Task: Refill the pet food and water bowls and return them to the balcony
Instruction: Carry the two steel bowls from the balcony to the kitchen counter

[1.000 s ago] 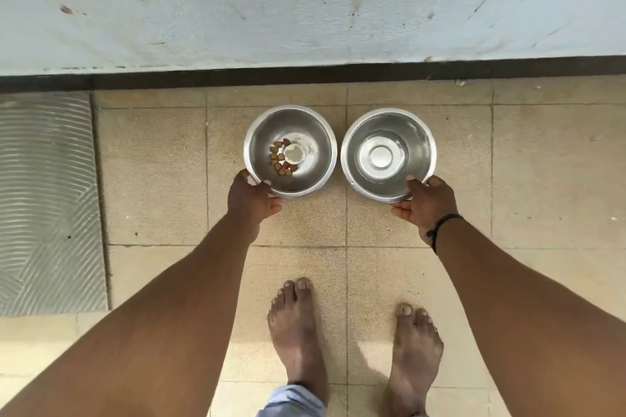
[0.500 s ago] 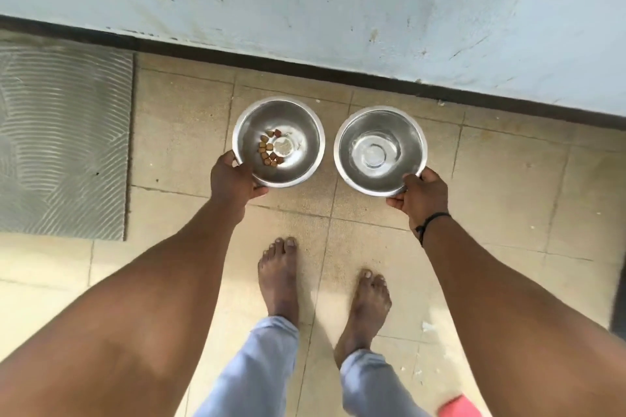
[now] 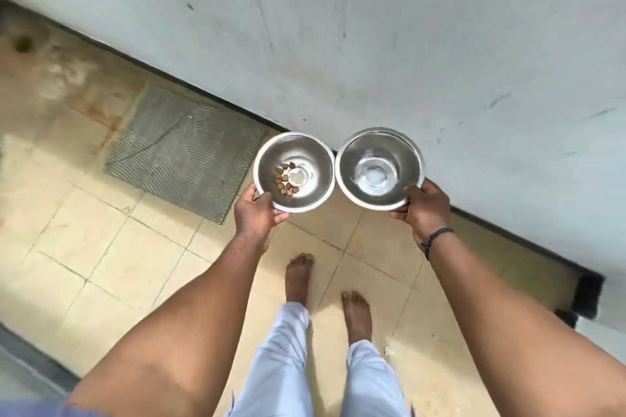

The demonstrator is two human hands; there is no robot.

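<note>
Nearest to us, our legs in pale trousers (image 3: 281, 362) come down to two bare feet on the beige floor tiles (image 3: 111, 257); the left foot (image 3: 298, 278) stands a little farther out than the right foot (image 3: 355, 315).

Our forearms reach out on either side. The left hand (image 3: 255, 213) grips the near rim of the food bowl (image 3: 294, 172), thumb over the lip and fingers curled underneath. The right hand (image 3: 425, 206), with a dark band (image 3: 437, 237) at the wrist, holds the near right rim of the water bowl (image 3: 379, 167) the same way, thumb on top and fingers wrapped below.

Both steel bowls are held side by side, level and mouth up, in front of us above the floor, their rims touching or just about touching in the middle. The food bowl, on the left, carries a small cluster of brown kibble (image 3: 286, 179) left of its centre. The water bowl, on the right, shows only a shiny bottom; we cannot tell if any water lies in it.

Farther left, a grey ribbed mat (image 3: 183, 149) lies on the tiles against the dark skirting strip (image 3: 135, 61). Beyond that rises the pale scuffed wall (image 3: 372, 27).
</note>
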